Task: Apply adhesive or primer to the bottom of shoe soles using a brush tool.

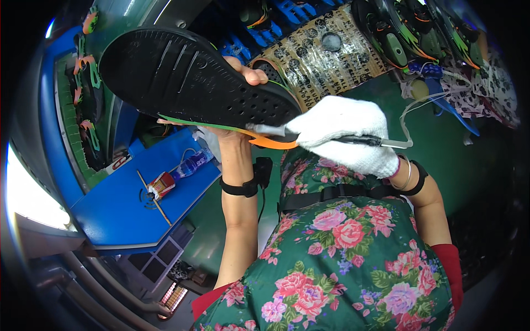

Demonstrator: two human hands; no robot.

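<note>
Black sole (182, 77) is clamped in the left hand (247, 72), pale-tipped tool (269, 130) in the right hand (349, 132), bottle (194, 162) contents unclear.

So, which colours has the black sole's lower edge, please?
The lower edge is green, turning orange near the gloved right hand; head view shows it best.

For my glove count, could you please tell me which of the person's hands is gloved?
The right hand: it wears a white glove, while the left hand, holding the black sole, is bare.
</note>
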